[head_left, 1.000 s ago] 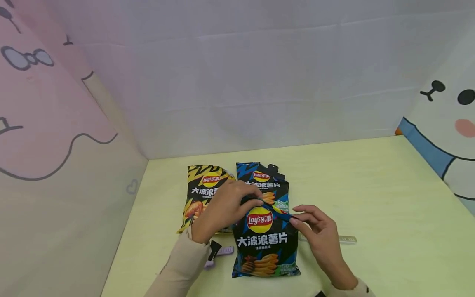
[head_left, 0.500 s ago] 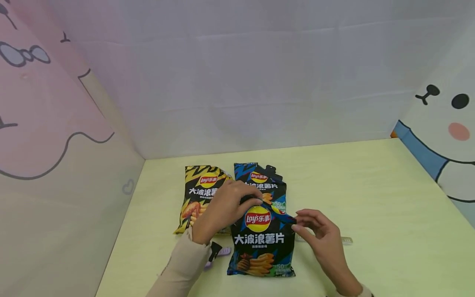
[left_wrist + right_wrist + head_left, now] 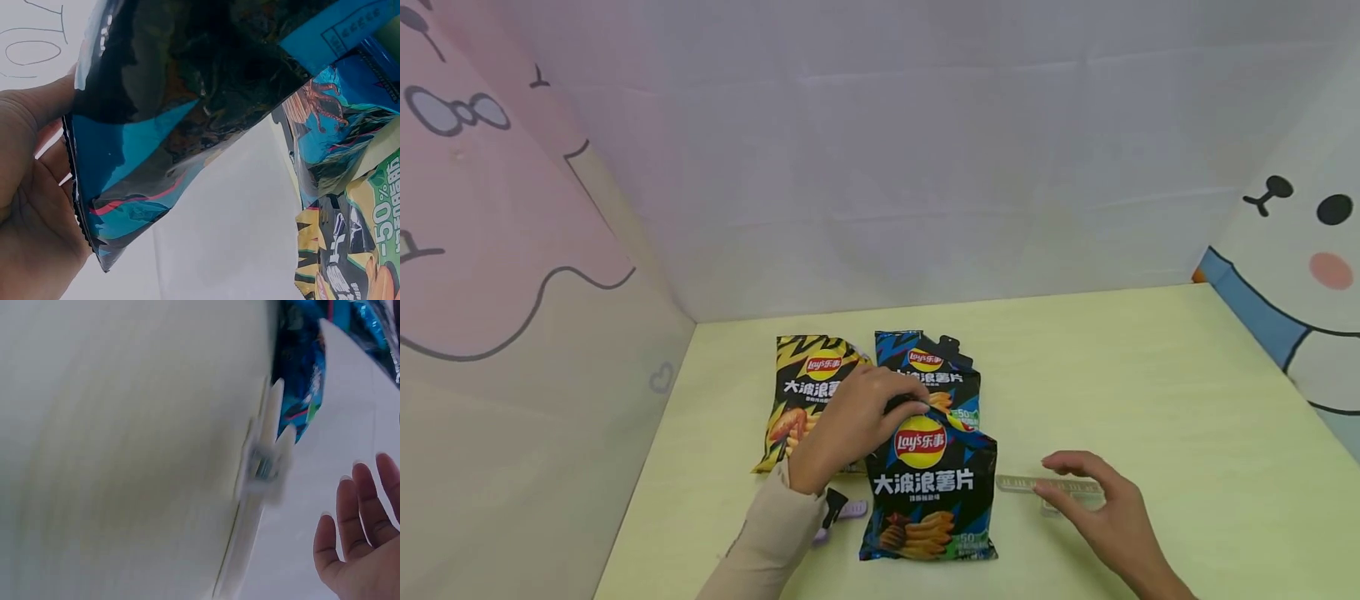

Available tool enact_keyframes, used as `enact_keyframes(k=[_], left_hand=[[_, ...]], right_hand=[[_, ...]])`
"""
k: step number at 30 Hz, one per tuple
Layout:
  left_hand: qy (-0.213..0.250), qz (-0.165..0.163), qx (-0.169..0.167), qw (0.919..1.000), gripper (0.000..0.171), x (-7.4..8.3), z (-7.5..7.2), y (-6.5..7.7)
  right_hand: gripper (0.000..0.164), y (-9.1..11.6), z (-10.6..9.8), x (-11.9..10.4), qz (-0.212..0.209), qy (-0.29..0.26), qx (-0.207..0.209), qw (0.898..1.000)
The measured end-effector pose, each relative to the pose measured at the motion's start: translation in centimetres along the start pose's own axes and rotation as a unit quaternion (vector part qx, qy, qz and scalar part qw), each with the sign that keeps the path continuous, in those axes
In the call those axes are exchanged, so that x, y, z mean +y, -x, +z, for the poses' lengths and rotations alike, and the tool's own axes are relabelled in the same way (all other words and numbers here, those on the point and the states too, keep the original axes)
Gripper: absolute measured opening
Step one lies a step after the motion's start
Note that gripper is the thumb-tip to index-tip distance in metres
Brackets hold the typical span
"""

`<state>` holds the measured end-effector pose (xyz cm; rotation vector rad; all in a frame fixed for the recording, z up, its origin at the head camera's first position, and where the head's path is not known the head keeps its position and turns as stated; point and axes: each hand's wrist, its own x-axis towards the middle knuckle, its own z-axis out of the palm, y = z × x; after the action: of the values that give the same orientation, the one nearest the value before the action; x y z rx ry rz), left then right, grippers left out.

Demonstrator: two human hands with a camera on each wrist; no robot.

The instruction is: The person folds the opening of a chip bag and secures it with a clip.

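- Gripping, head view: left hand (image 3: pixel 865 417), thumb and curled fingers closed on the top edge of a black-and-blue foil chip bag (image 3: pixel 928 492), puffed, its foot near table centre.
- Reaching, same view: right hand (image 3: pixel 1116 517), at 3 o'clock of that bag, thumb and fingers well apart about a pale translucent plastic bag clip (image 3: pixel 1018 483), holding nothing; contact cannot be told.
- Neighbours: second black-and-blue foil bag (image 3: pixel 955 379) at 12 o'clock; yellow-and-black foil bag (image 3: pixel 797 404) at 10; small purple plastic clip (image 3: pixel 852 509) at 9.
- Left wrist view: crimped bag edge beside the palm, at 9 o'clock; fingertips mostly hidden.
- Right wrist view: palm at 4 o'clock, fingers loosely spread, apart from the clip near centre.
- Handling, judged: bag light, soft, slick, contents brittle; best pinched at the flat top, body unsqueezed. Clip light, stiff, thin; best taken across its long bar.
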<state>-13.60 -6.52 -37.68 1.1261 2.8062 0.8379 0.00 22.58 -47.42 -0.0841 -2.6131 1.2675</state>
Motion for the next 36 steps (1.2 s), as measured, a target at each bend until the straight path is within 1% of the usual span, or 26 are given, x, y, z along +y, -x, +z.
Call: enact_keyframes(k=[2,4,8,12,14,18,21,27,30,32,33,34,36], left_hand=[[-0.002,0.002,0.002,1.0000,0.017,0.0,0.0,0.0],[-0.005,0.001,0.001,1.0000,0.017,0.0,0.0,0.0],[-0.008,0.001,0.005,1.0000,0.016,0.1,-0.1,0.1],[-0.012,0.001,0.008,0.9999,0.014,0.1,-0.2,0.1],[-0.013,0.002,0.007,0.9999,0.014,0.2,-0.2,0.1],[-0.015,0.002,0.006,0.9999,0.014,0.2,-0.1,0.1],[-0.014,0.004,0.005,0.9999,0.014,0.2,0.0,0.1],[-0.011,-0.001,0.000,0.9999,0.014,0.2,0.1,0.0],[-0.008,-0.006,0.000,1.0000,0.014,0.2,0.1,0.1],[-0.006,-0.006,0.001,1.0000,0.014,0.1,0.1,0.1],[-0.005,-0.008,0.001,1.0000,0.014,0.1,0.1,0.1],[-0.005,-0.008,0.002,1.0000,0.015,0.1,0.1,0.1],[-0.006,-0.008,0.003,1.0000,0.014,0.0,0.1,0.1]], right_hand=[[0.038,0.2,-0.3,0.5,-0.029,0.039,0.003,0.999],[0.043,0.3,-0.6,1.0,-0.052,0.068,-0.006,0.996],[0.043,0.3,-0.8,1.7,-0.080,0.112,-0.032,0.990],[0.043,0.1,-0.9,2.3,-0.101,0.159,-0.053,0.981],[0.043,0.1,-1.0,2.4,-0.098,0.181,-0.073,0.976],[0.039,-0.1,-1.1,2.3,-0.064,0.218,-0.123,0.966],[0.035,-0.3,-1.1,2.1,-0.048,0.227,-0.146,0.962],[0.024,-1.1,-1.5,1.7,-0.054,0.227,-0.176,0.956],[0.022,-1.5,-1.7,1.6,-0.069,0.215,-0.175,0.958],[0.024,-1.7,-1.7,1.6,-0.093,0.206,-0.159,0.961],[0.025,-1.8,-1.7,1.6,-0.113,0.201,-0.146,0.962],[0.025,-1.8,-1.7,1.7,-0.136,0.200,-0.133,0.961],[0.030,-2.0,-1.7,1.8,-0.176,0.199,-0.108,0.958]])
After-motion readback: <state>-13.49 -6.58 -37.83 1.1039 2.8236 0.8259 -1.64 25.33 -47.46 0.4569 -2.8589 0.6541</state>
